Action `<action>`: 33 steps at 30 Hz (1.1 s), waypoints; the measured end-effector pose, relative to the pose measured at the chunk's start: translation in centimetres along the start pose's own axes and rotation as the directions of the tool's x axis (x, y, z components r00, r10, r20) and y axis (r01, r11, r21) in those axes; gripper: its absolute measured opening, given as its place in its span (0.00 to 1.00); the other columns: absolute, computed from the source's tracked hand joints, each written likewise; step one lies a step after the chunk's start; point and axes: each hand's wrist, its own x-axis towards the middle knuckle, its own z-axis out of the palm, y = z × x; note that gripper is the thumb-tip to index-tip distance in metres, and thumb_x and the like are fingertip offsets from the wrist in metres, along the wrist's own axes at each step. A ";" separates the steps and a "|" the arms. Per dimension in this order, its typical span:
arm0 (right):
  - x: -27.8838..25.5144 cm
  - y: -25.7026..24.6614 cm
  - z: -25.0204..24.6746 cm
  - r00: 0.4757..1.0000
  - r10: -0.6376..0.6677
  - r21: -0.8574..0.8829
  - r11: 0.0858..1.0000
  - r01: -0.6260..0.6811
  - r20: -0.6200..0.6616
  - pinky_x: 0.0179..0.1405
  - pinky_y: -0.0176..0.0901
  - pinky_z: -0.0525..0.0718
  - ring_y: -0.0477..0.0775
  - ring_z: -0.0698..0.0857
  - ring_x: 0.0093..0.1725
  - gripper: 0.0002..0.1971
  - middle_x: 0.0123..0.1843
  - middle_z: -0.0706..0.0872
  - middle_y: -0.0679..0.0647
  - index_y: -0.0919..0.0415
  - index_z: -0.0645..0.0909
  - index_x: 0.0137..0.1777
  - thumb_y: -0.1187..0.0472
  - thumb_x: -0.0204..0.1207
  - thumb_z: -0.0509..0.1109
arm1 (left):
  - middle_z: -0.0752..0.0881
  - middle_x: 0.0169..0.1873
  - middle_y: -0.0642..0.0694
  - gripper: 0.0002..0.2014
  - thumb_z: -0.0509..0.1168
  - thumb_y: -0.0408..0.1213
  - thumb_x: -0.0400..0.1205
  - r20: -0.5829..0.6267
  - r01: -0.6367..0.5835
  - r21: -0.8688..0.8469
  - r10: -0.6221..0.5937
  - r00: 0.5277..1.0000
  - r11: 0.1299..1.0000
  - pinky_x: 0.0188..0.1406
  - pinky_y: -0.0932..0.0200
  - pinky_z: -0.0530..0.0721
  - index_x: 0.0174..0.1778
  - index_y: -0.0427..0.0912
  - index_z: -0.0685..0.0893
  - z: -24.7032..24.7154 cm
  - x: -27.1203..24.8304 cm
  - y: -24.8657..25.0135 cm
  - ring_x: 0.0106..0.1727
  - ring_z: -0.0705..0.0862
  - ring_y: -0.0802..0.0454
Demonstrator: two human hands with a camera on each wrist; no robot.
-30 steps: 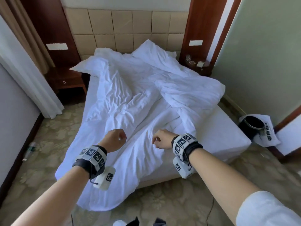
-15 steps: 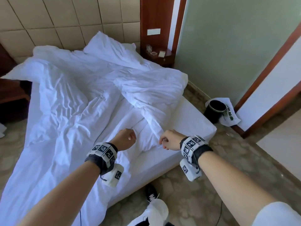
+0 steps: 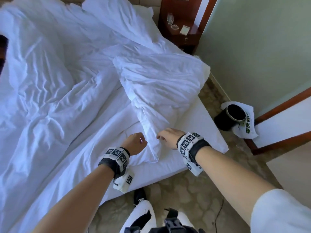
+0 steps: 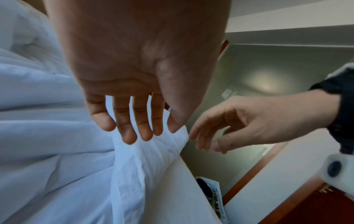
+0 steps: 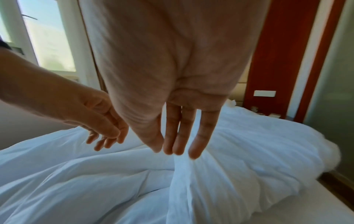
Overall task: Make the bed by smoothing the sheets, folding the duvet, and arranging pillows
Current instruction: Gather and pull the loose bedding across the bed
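Two hands hover at a fold of the white duvet.

Left hand (image 3: 134,143) and right hand (image 3: 169,137), fingers loosely extended and pinching nothing, flank the duvet (image 3: 156,84) fold at frame centre; pillow (image 3: 114,15) lies at top.

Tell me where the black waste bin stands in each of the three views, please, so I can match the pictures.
Head: the waste bin stands on the floor at the right edge, beyond the bed's corner.
Left wrist: it peeks out at bottom centre, past the mattress edge.
Right wrist: not in view.
Shared landmark: the bunched duvet corner that both hands reach for.
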 end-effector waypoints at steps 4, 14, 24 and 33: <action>6.6 0.2 1.5 0.979 -0.189 -0.235 0.951 0.200 0.070 0.65 0.56 0.79 0.59 0.76 0.71 0.29 0.70 0.78 0.55 0.53 0.74 0.75 0.74 0.76 0.64 | 0.85 0.44 0.50 0.10 0.64 0.46 0.82 -0.027 0.117 -0.024 -0.117 0.993 0.993 0.52 0.54 0.81 0.56 0.49 0.84 2.4 2.2 -2.8 0.49 0.84 0.48; 19.7 2.6 16.1 0.925 -0.246 -0.499 0.786 0.365 0.289 0.81 0.56 0.58 0.64 0.68 0.77 0.55 0.74 0.73 0.63 0.59 0.60 0.81 0.35 0.59 0.82 | 0.67 0.80 0.53 0.44 0.70 0.61 0.72 0.060 0.302 0.165 -0.315 0.947 0.939 0.74 0.38 0.68 0.82 0.61 0.57 13.2 6.8 -14.2 0.79 0.68 0.48; 22.9 6.0 20.4 0.933 -0.312 -0.619 0.702 0.352 0.177 0.67 0.49 0.71 0.60 0.82 0.64 0.26 0.62 0.85 0.56 0.52 0.71 0.76 0.58 0.77 0.70 | 0.87 0.55 0.42 0.13 0.58 0.32 0.83 -0.121 0.374 0.314 -0.354 0.927 0.873 0.60 0.50 0.79 0.58 0.45 0.84 19.3 10.6 -15.7 0.58 0.84 0.40; 8.7 10.5 5.7 0.954 -0.246 -0.428 0.853 0.297 0.171 0.44 0.46 0.79 0.62 0.85 0.47 0.12 0.52 0.87 0.58 0.58 0.81 0.51 0.53 0.71 0.68 | 0.85 0.50 0.35 0.16 0.50 0.40 0.90 0.143 0.241 0.002 -0.239 0.960 0.970 0.49 0.50 0.77 0.52 0.35 0.79 15.1 3.6 0.8 0.52 0.84 0.37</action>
